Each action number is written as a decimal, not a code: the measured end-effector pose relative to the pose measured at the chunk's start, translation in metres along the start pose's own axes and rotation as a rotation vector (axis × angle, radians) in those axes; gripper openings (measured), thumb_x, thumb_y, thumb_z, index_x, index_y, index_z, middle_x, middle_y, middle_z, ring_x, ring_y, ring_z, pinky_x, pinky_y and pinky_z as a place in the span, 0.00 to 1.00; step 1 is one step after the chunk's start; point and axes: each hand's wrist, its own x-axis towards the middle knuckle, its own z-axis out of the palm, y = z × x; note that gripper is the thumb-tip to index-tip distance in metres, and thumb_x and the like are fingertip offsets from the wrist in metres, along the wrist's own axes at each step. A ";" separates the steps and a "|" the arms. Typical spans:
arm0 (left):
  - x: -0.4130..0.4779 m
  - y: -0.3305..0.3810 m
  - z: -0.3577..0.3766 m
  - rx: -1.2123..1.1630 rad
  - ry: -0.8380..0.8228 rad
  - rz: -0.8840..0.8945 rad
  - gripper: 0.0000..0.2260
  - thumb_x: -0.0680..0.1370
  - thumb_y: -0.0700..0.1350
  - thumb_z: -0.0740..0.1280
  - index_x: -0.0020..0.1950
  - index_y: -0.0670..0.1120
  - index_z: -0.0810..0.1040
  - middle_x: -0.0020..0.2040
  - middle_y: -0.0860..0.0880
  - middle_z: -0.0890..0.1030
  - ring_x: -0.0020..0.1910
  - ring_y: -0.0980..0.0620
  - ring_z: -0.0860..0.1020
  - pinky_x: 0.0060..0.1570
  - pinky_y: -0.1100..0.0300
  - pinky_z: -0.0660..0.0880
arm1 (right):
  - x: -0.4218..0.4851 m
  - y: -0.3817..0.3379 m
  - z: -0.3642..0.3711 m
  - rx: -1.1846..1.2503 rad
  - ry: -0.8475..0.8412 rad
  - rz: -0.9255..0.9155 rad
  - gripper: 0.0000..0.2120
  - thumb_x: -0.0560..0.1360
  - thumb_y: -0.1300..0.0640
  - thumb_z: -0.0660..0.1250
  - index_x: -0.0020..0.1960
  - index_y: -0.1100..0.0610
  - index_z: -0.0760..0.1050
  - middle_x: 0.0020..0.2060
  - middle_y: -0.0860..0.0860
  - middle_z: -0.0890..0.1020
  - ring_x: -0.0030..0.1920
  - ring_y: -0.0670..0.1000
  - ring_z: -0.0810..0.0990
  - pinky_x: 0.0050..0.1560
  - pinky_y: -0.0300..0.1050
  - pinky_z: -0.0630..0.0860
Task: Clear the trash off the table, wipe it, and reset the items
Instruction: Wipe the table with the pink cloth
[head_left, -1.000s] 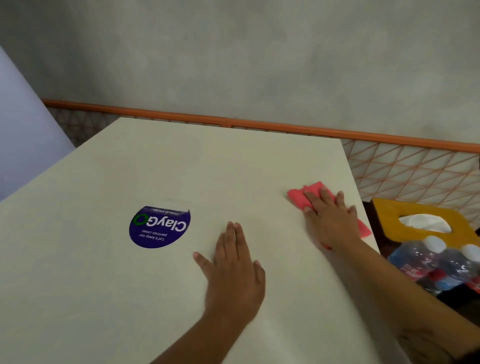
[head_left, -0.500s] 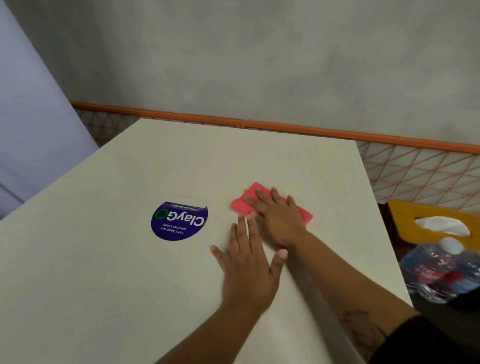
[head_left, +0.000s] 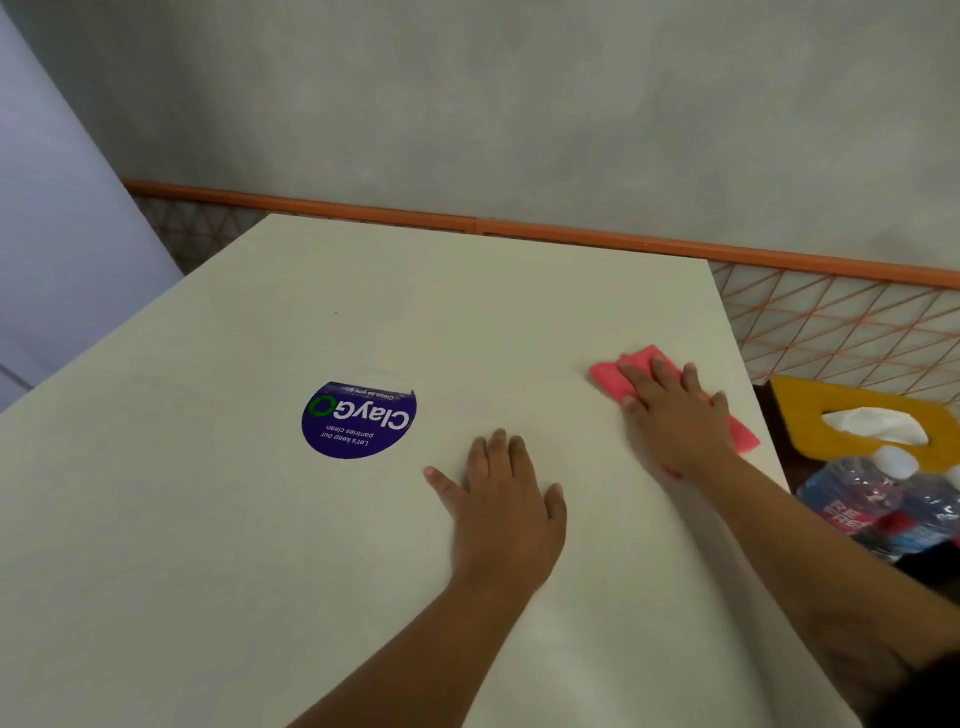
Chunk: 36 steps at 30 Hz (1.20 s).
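Pink cloth (head_left: 608, 378): lies flat on the table (head_left: 260, 545), close to its right edge and well to the right of the round sticker. One corner shows beyond the fingertips and another beside the wrist; the middle is hidden under the hand.

Right hand (head_left: 675, 421): palm down on the cloth, fingers (head_left: 657, 371) straight and slightly spread, pressing it to the tabletop rather than curling round it.

Left hand (head_left: 506, 512): palm down on the bare tabletop, nearer the viewer and between the sticker and the cloth, apart from both. Its middle fingers lie together, with the little finger (head_left: 436, 475) splayed to the left; it holds nothing.

Sticker (head_left: 358, 420): purple disc on the table, printed "ClayGo", read upside down from this side, its far edge torn or peeled.

Beside the table, right and lower: a yellow box (head_left: 800, 415) with white tissue (head_left: 872, 426) in its slot, and just nearer, plastic bottles (head_left: 872, 499) with white caps.

Behind: an orange rail (head_left: 571, 236) over a lattice panel (head_left: 841, 327), below a grey wall.
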 end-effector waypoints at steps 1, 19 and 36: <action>0.001 0.000 0.000 0.003 -0.009 0.013 0.36 0.72 0.57 0.39 0.71 0.43 0.69 0.71 0.45 0.70 0.70 0.45 0.68 0.61 0.27 0.59 | 0.014 -0.008 0.001 -0.002 -0.007 0.002 0.24 0.81 0.45 0.46 0.76 0.42 0.48 0.77 0.50 0.51 0.76 0.60 0.48 0.70 0.68 0.51; -0.003 -0.001 -0.001 -0.091 0.071 0.011 0.25 0.82 0.56 0.47 0.75 0.44 0.58 0.75 0.46 0.59 0.74 0.48 0.56 0.69 0.33 0.49 | -0.097 0.011 -0.004 0.060 -0.160 -0.447 0.22 0.81 0.42 0.47 0.75 0.37 0.49 0.77 0.41 0.47 0.77 0.48 0.42 0.74 0.57 0.45; -0.035 -0.028 -0.021 -0.071 -0.140 0.203 0.27 0.81 0.59 0.46 0.71 0.43 0.66 0.75 0.44 0.61 0.74 0.47 0.57 0.72 0.42 0.51 | -0.169 -0.082 0.016 0.084 -0.039 -0.074 0.24 0.82 0.43 0.44 0.77 0.44 0.48 0.78 0.50 0.46 0.77 0.55 0.41 0.74 0.59 0.42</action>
